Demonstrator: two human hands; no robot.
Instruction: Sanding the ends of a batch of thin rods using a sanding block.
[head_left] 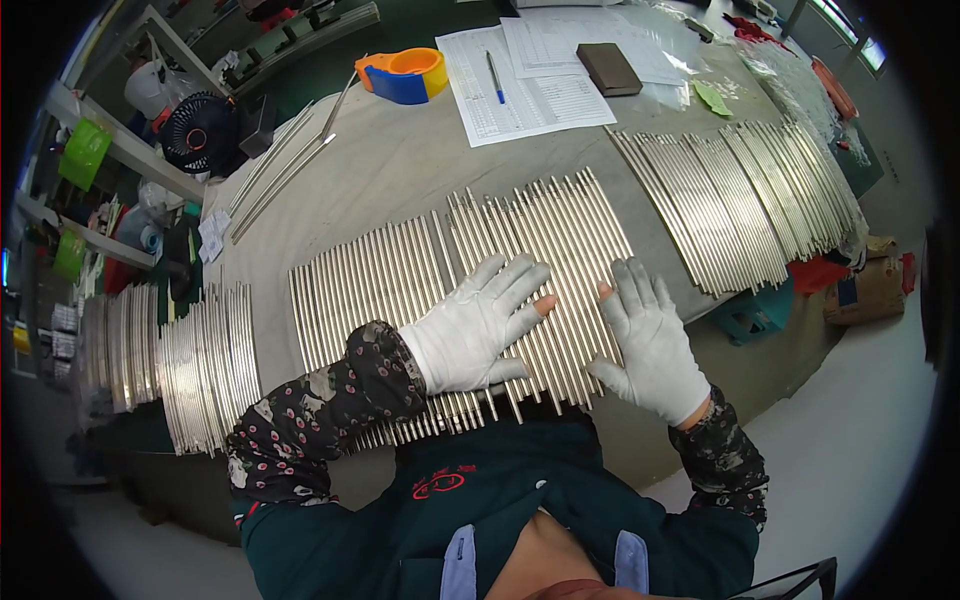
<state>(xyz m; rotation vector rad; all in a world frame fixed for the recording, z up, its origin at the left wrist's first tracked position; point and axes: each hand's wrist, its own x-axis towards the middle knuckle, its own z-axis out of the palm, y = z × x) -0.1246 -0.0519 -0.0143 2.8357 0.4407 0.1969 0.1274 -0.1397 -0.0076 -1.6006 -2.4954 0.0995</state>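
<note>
Shiny metal rods lie side by side in a wide row across the table in front of me, with a narrow gap dividing the row in two. My left hand, in a white glove with one bare fingertip, rests flat over the rods near that gap, fingers spread. At the row's right edge my right hand, gloved the same way, touches the outermost rods with fingers stretched out and thumb apart. Near ends of the rods are uneven, several sticking out toward my body.
More rods lie at the right and another batch at the left. A tape dispenser, printed sheets with a pen, and a brown notebook sit at the back. A black fan stands far left.
</note>
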